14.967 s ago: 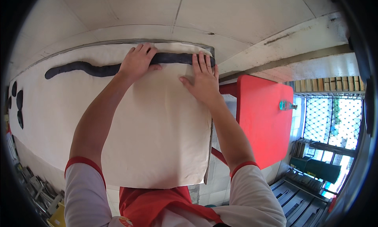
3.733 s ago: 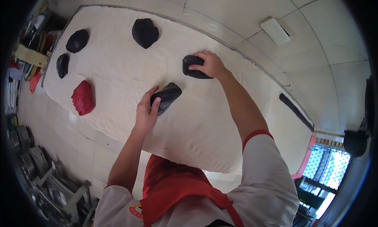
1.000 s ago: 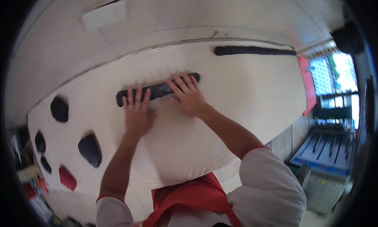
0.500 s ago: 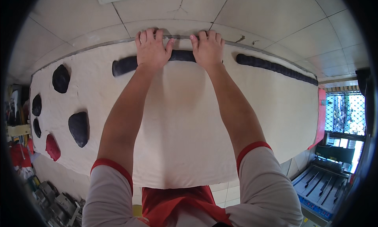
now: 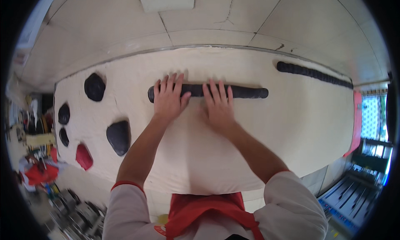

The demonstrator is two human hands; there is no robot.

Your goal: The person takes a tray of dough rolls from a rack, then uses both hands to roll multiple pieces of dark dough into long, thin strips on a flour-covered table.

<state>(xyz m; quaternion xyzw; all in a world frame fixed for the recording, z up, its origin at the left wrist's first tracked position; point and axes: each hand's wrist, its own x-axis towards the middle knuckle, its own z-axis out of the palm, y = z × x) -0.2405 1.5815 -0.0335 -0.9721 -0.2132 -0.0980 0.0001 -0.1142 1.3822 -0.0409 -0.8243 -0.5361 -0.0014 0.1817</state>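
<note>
The fingers of the left hand (image 5: 168,101) and right hand (image 5: 221,111) are laid outstretched, unclenched, across the roll (image 5: 250,92) beneath. Around them, pale cloth (image 5: 283,136) is spread; ahead, a tiled wall (image 5: 212,34) is seen, and far right, a window (image 5: 370,117).

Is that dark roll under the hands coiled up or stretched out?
Stretched out: the dark roll lies nearly straight on the pale covering, ends well apart, under the left hand and right hand.
</note>
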